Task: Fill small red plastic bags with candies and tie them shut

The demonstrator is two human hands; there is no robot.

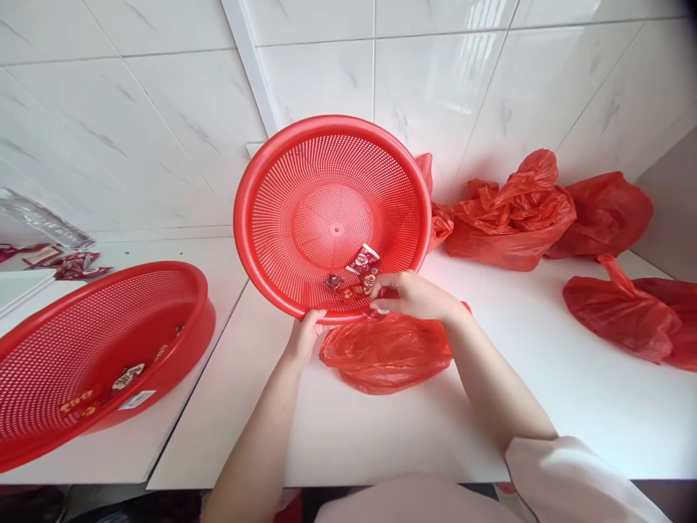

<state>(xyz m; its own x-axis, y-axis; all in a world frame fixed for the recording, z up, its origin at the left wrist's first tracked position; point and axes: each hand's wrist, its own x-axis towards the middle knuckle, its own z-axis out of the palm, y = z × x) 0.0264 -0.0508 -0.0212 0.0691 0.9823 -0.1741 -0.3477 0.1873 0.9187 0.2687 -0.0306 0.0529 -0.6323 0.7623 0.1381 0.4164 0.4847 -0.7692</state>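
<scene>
White glossy wall tiles back a white surface [571,407]. A tilted round red plastic sieve basket [305,189] is gripped by the left hand [303,335]; small red wrapped sweets [362,272] are pinched by the right hand [414,296].

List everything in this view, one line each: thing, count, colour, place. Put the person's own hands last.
Round perforated plastic basket: one, red, tilted up on the white table, centre.
Small wrapped sweets: a few, red and white, at the tilted basket's low edge.
Second perforated plastic basket: one, red, on the left table, a few wrapped sweets inside.
Thin plastic bag: one, red, on the table just below the tilted basket.
Crumpled plastic bags: several, red, by the wall and at the right edge.
Loose wrappers: a small pile, red, far left.
White table: under the bags.
Tiled wall: white, behind.
Left hand: grips the tilted basket's lower rim.
Right hand: at the sweets inside the rim.
</scene>
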